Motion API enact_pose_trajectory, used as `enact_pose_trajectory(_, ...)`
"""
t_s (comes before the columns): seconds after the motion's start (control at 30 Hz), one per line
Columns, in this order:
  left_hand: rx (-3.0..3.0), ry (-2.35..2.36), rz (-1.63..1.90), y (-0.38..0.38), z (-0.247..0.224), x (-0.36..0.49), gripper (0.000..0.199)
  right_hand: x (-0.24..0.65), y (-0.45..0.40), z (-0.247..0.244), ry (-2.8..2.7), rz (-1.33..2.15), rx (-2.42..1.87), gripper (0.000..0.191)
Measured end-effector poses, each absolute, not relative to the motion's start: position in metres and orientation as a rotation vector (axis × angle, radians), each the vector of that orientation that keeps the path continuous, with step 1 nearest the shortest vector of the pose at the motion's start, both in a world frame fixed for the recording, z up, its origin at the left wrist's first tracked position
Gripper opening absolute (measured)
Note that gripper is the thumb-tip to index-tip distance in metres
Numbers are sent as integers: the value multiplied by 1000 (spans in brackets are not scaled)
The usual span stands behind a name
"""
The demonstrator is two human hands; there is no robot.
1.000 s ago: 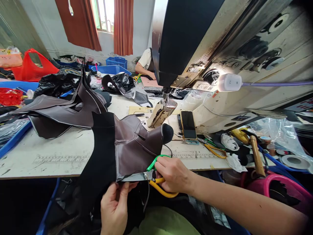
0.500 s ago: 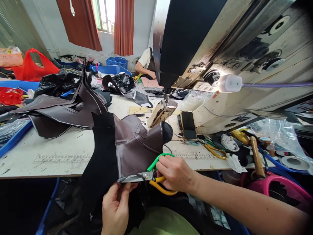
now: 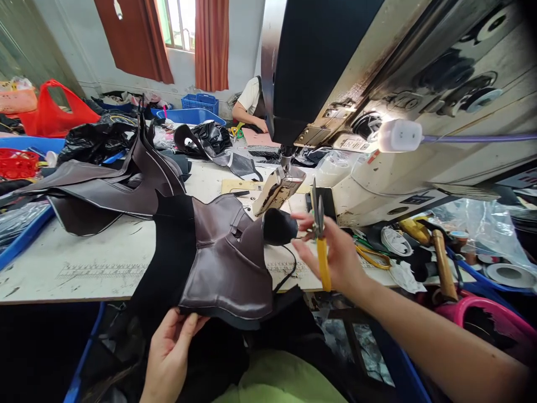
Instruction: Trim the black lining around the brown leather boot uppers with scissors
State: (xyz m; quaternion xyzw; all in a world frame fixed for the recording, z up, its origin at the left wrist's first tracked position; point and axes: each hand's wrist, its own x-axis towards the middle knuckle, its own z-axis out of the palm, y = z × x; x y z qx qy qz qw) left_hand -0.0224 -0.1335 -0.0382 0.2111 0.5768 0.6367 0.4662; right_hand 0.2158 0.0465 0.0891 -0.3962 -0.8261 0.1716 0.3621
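Landmark: the sewing-machine post (image 3: 277, 193), rising from the counter (image 3: 84, 286) ahead of you. Item, one brown leather-like piece (image 3: 230, 271), lying on your side of the post, its near margin hanging past the counter's edge, which probably leaves that margin free to be gripped from beneath. Item, one black panel (image 3: 174, 252), meeting the brown piece along a seam, to the left of the post. Item, your left hand (image 3: 170, 341), nearer you than the post and to its left, thumb above and fingers below, pinching the near left corner of the brown piece; the pinch seems meant to steady it. Item, your right hand (image 3: 339, 254), right of the post and towards you, blurred, keeping hold of yellow-handled scissors (image 3: 323, 260) with several fingers loosely spread; the blades point up, slightly apart, perhaps so the fingertips are free while the tool is carried. Those fingertips sit just beside the black rounded flap (image 3: 280, 228) in front of the post; whether they touch it you cannot tell from here. Item, a heap of similar brown pieces (image 3: 100, 196), well left of the post, presumably set aside there to leave working room. Item, an orange-handled tool (image 3: 373, 258), right of the post, apparently parked within your right hand's reach.
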Motion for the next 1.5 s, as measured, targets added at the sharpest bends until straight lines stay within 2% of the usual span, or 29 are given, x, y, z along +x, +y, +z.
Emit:
enact_pose_trajectory(0.13,546,1543,1469,-144,-39,-32,33,217,82,105,-2332,289,-1058,21)
enact_pose_trajectory(0.3,519,1695,1558,-143,-26,-28,53,219,93,83,-2629,679,-988,18)
enact_pose_trajectory(0.37,524,1912,1523,-133,-21,-33,68,223,71,67,-2657,742,-920,20)
enact_pose_trajectory(0.43,608,2152,1454,-114,-16,-50,75,227,39,51,-2630,816,-861,30)
enact_pose_trajectory(0.53,975,2273,1448,-76,-8,-101,63,228,-9,36,-2620,752,-786,25)
enact_pose_trajectory(0.57,1132,2301,1405,-62,-5,-122,62,226,-20,34,-2617,750,-729,29)
enact_pose_trajectory(0.67,1446,2361,1221,-27,11,-174,69,215,-26,38,-2542,843,-628,35)
enact_pose_trajectory(0.73,1516,2413,1179,-18,27,-184,73,210,-14,43,-2470,921,-728,23)
enact_pose_trajectory(0.8,1591,2540,1181,-24,44,-164,69,207,4,47,-2405,944,-867,16)
enact_pose_trajectory(0.87,1785,2644,1187,-38,57,-118,52,205,23,50,-2363,891,-930,26)
enact_pose_trajectory(0.93,2068,2258,1214,-50,62,-61,39,196,43,53,-2341,771,-913,25)
enact_pose_trajectory(1.0,2263,2094,869,-58,57,-12,43,177,65,58,-2355,613,-897,27)
enact_pose_trajectory(1.07,2283,2107,578,-63,43,15,39,150,88,65,-2460,420,-1007,44)
enact_pose_trajectory(1.17,2308,2112,521,-77,17,12,25,108,118,79,-2671,254,-1301,42)
enact_pose_trajectory(1.27,2462,2093,656,-99,-1,-19,30,91,131,91,-2730,278,-1371,35)
enact_pose_trajectory(1.4,2549,2185,719,-117,-9,-46,31,121,117,93,-2723,324,-1547,30)
enact_pose_trajectory(1.5,2406,2333,719,-103,-11,-35,25,155,92,79,-2666,385,-1750,23)
